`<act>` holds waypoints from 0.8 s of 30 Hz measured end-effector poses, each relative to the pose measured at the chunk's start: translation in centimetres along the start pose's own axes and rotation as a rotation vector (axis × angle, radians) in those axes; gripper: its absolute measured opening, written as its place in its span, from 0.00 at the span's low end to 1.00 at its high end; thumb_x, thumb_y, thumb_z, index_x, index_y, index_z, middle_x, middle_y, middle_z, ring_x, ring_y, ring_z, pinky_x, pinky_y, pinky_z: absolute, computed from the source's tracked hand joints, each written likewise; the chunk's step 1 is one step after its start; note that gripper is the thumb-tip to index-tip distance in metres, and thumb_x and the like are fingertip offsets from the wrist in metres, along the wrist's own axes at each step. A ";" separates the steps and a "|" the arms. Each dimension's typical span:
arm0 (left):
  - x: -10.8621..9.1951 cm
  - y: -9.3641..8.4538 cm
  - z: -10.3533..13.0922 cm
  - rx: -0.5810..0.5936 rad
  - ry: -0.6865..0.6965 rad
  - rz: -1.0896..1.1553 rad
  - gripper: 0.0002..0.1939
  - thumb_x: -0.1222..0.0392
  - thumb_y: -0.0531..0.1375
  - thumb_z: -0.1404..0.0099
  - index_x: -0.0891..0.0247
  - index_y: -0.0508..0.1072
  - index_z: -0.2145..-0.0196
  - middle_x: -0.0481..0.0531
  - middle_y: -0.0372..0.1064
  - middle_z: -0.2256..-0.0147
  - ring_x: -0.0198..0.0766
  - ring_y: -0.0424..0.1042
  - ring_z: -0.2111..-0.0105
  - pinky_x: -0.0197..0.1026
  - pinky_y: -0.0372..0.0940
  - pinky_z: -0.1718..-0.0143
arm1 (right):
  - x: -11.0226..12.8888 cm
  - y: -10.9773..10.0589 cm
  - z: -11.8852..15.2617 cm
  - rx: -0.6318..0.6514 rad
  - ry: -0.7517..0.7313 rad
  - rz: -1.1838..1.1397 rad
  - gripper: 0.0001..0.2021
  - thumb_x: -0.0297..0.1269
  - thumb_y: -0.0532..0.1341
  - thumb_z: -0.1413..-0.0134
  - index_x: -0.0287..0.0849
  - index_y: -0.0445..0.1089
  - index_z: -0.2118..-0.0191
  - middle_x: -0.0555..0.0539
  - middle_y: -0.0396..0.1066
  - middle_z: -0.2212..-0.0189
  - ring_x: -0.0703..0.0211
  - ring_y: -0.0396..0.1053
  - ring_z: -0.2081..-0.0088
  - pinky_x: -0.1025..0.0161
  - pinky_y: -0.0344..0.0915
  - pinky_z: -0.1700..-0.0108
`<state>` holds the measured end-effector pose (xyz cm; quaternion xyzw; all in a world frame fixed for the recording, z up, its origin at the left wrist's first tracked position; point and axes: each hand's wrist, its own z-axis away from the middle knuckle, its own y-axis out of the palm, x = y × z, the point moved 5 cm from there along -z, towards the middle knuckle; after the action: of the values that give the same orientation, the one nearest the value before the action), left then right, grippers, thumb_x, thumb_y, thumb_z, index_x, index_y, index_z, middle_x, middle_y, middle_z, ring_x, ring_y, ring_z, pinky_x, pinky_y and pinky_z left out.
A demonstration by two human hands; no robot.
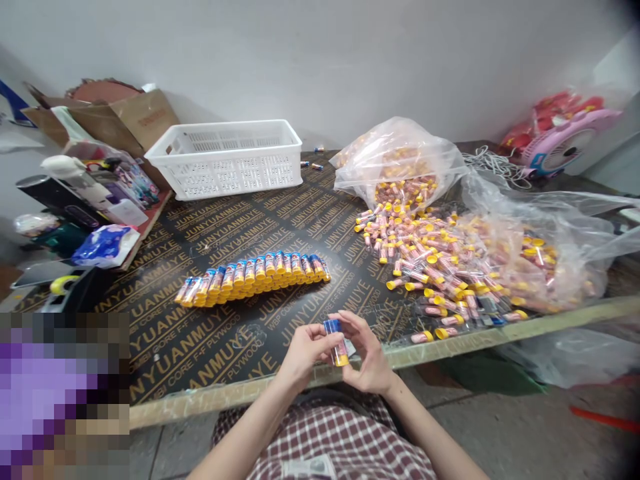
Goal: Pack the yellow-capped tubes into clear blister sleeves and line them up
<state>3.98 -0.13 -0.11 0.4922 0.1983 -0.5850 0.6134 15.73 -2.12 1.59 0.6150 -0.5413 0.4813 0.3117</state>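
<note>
A small clear tube (pixel 337 344) with a blue top and a yellow base is held upright, slightly tilted, between both hands near the table's front edge. My left hand (pixel 306 352) pinches it from the left near its upper part. My right hand (pixel 367 357) curls round its right side, fingers bent against the top and base. Beyond them, rows of similar blue-and-yellow tubes (pixel 255 277) stand packed together on the dark table (pixel 200 347). At the right lies a loose heap of pink tubes with yellow ends (pixel 430 257), spilling beside a clear plastic bag (pixel 400 153).
A white plastic basket (pixel 240 167) stands at the back, with a few small tubes beside it. Bottles, a blue packet (pixel 105 245) and a cardboard box (pixel 145 120) fill the left. At the far right are a pink fan (pixel 565 147), white cord and another plastic bag.
</note>
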 end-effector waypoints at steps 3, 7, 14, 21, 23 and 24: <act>0.0 0.0 0.1 -0.010 0.007 -0.007 0.18 0.53 0.69 0.56 0.71 0.74 0.74 0.52 0.70 0.78 0.27 0.63 0.82 0.30 0.58 0.80 | 0.1 0.1 0.0 -0.009 0.006 -0.018 0.42 0.20 0.55 0.68 0.46 0.48 0.40 0.42 0.58 0.44 0.48 0.61 0.45 0.51 0.61 0.44; 0.0 0.2 0.4 -0.005 0.004 -0.006 0.17 0.54 0.69 0.56 0.71 0.74 0.74 0.53 0.71 0.77 0.29 0.65 0.81 0.31 0.59 0.79 | 0.2 0.1 -0.1 -0.034 0.002 -0.031 0.42 0.21 0.55 0.68 0.46 0.49 0.41 0.41 0.58 0.45 0.49 0.62 0.46 0.51 0.62 0.45; -0.3 0.3 0.4 -0.022 0.012 0.026 0.19 0.50 0.69 0.57 0.70 0.73 0.76 0.52 0.70 0.79 0.30 0.65 0.82 0.32 0.59 0.80 | 0.5 0.0 -0.5 -0.004 -0.019 -0.020 0.39 0.24 0.57 0.64 0.46 0.49 0.41 0.41 0.58 0.44 0.48 0.60 0.44 0.51 0.62 0.45; -0.2 0.4 0.4 0.010 0.026 0.045 0.18 0.50 0.69 0.57 0.69 0.72 0.78 0.51 0.70 0.80 0.30 0.64 0.83 0.32 0.59 0.80 | 0.6 -0.1 -0.5 -0.008 -0.019 -0.044 0.38 0.24 0.58 0.63 0.46 0.49 0.41 0.40 0.58 0.44 0.48 0.60 0.45 0.51 0.63 0.46; -0.1 0.3 0.4 0.006 0.026 0.036 0.18 0.50 0.69 0.56 0.69 0.72 0.78 0.50 0.70 0.80 0.30 0.64 0.83 0.32 0.59 0.80 | 0.7 -0.1 -0.5 -0.007 -0.020 -0.050 0.38 0.23 0.57 0.63 0.46 0.49 0.41 0.40 0.58 0.44 0.48 0.60 0.45 0.51 0.62 0.46; -0.1 0.3 0.4 0.002 0.026 0.031 0.18 0.50 0.69 0.56 0.69 0.72 0.78 0.50 0.70 0.80 0.30 0.64 0.83 0.32 0.59 0.80 | 0.7 -0.1 -0.5 -0.006 -0.019 -0.047 0.38 0.23 0.57 0.64 0.46 0.49 0.41 0.41 0.58 0.44 0.48 0.60 0.45 0.51 0.62 0.46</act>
<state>4.10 -0.43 0.25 0.5036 0.1981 -0.5691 0.6190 15.69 -1.89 2.38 0.6312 -0.5309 0.4664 0.3198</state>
